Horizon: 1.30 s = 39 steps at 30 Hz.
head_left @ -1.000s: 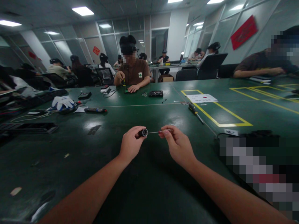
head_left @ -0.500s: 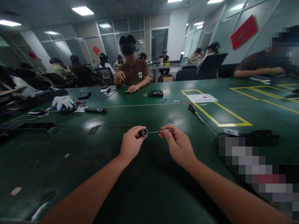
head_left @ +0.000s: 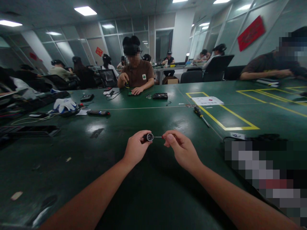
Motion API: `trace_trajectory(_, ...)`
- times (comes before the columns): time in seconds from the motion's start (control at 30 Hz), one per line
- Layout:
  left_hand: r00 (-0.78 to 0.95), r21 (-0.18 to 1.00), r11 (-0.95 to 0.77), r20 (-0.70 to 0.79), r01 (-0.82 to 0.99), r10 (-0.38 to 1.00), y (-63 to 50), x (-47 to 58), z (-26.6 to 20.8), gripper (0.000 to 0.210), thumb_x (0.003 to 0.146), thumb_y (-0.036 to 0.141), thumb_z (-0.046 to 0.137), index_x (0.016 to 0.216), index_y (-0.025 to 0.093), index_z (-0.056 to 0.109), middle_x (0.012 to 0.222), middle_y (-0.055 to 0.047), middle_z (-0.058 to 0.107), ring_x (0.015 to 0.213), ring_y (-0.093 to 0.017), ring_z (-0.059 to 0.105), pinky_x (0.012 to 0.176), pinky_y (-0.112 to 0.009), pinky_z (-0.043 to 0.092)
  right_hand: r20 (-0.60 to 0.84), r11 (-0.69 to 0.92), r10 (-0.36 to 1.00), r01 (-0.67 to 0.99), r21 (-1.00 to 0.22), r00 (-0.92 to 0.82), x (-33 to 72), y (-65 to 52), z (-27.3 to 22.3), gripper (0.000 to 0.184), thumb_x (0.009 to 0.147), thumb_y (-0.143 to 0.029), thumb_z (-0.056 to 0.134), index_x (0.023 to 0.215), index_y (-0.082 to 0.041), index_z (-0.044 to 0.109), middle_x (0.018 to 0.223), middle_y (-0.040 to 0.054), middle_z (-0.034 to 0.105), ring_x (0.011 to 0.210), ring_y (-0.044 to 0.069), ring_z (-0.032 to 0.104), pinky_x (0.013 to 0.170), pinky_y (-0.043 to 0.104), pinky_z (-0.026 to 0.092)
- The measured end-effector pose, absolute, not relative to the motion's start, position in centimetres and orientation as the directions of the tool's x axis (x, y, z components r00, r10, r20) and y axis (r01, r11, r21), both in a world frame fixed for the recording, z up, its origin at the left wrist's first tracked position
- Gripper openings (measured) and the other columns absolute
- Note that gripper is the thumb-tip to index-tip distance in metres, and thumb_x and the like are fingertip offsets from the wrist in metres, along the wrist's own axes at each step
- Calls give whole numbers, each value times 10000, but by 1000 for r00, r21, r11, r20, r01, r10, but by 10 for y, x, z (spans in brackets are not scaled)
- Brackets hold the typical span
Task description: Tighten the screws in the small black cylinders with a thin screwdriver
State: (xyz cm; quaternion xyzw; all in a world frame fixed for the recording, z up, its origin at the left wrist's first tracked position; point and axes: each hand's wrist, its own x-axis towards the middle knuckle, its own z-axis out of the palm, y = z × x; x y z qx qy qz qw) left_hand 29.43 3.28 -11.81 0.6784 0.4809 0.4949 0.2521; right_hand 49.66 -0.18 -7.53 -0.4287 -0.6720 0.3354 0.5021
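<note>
Head view. Clock positions are taken from the hands, at the centre of the green desk. The left hand pinches a black cylinder, its round silver-rimmed end facing the viewer; the fingers hide the rest. The right hand pinches a thin tool by its red part, partly covered by the fingers. The shaft points at 9 o'clock towards the cylinder's rim; contact cannot be determined.

Surroundings: at 2 o'clock lie a yellow-and-black screwdriver and, beyond it, a white sheet across yellow tape. At 10 o'clock, a dark pen-shaped tool lies near white-and-blue gloves. A black tray-like item occupies 9 o'clock. A masked object obstructs the desk at 4 o'clock, beside the right forearm. At 12 o'clock rests a black case; left of it, a co-worker handles a green board.
</note>
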Motion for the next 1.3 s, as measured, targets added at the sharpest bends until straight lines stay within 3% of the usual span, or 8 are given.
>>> trace_trajectory(0.23, 94, 808, -424, 425, 409, 900, 31, 296, -117, 385, 787, 80, 769, 1126, 262, 756, 1169, -30, 757, 1028, -212, 736, 957, -383, 596, 304, 308, 947, -25, -951, 104, 497, 10, -87, 222, 928, -429, 657, 1005, -221, 664, 876, 28, 718, 806, 196, 681, 801, 365, 544)
trace_trajectory(0.43, 56, 823, -401, 415, 402, 908, 33, 293, -118, 420, 781, 72, 776, 1158, 256, 755, 1155, -33, 767, 1000, -214, 744, 968, -400, 596, 253, 263, 961, -92, -960, 110, 493, 14, -94, 273, 908, -479, 691, 1008, -226, 709, 904, 39, 730, 850, 209, 692, 855, 395, 533)
trace_trajectory(0.53, 89, 761, -474, 489, 443, 868, 34, 292, -114, 407, 787, 62, 773, 1136, 271, 763, 1185, -21, 758, 1061, -208, 725, 1010, -403, 576, 112, 142, 987, -295, -945, 117, 497, 20, -91, 280, 848, -486, 754, 913, -218, 710, 840, 23, 700, 777, 182, 662, 835, 389, 551)
trace_trajectory(0.6, 100, 723, -516, 535, 459, 839, 33, 291, -111, 388, 797, 61, 767, 1128, 265, 764, 1202, -25, 750, 1098, -207, 711, 1033, -408, 565, -50, -62, 998, -441, -896, -39, 501, 25, -88, 308, 812, -493, 782, 798, -200, 685, 693, -2, 623, 655, 159, 601, 804, 410, 575)
trace_trajectory(0.67, 100, 707, -526, 550, 472, 829, 33, 291, -109, 379, 801, 61, 765, 1127, 254, 763, 1202, -33, 748, 1102, -206, 707, 1035, -411, 566, -40, -38, 999, -498, -867, -6, 505, 29, -86, 292, 808, -472, 789, 795, -202, 679, 683, -13, 607, 631, 142, 575, 774, 382, 581)
trace_trajectory(0.8, 89, 701, -510, 544, 498, 834, 33, 291, -109, 382, 798, 75, 775, 1134, 256, 761, 1194, -34, 747, 1075, -205, 711, 1008, -406, 579, 163, 200, 977, -318, -927, 138, 506, 27, -87, 272, 863, -481, 735, 923, -220, 688, 839, 10, 683, 753, 162, 645, 797, 361, 568)
trace_trajectory(0.93, 66, 724, -480, 520, 496, 851, 33, 292, -111, 395, 788, 91, 791, 1141, 265, 756, 1179, -29, 748, 1019, -200, 724, 954, -387, 602, 304, 310, 947, -49, -949, 105, 502, 20, -88, 264, 938, -481, 634, 1004, -228, 668, 902, 34, 712, 830, 202, 691, 847, 405, 562)
trace_trajectory(1.3, 20, 780, -423, 468, 460, 884, 33, 295, -115, 443, 765, 98, 812, 1170, 265, 747, 1175, -33, 751, 950, -199, 745, 898, -370, 621, 400, 388, 916, 284, -877, -18, 503, 9, -82, 222, 1013, -418, 521, 1079, -237, 631, 804, 10, 708, 764, 193, 684, 759, 358, 518)
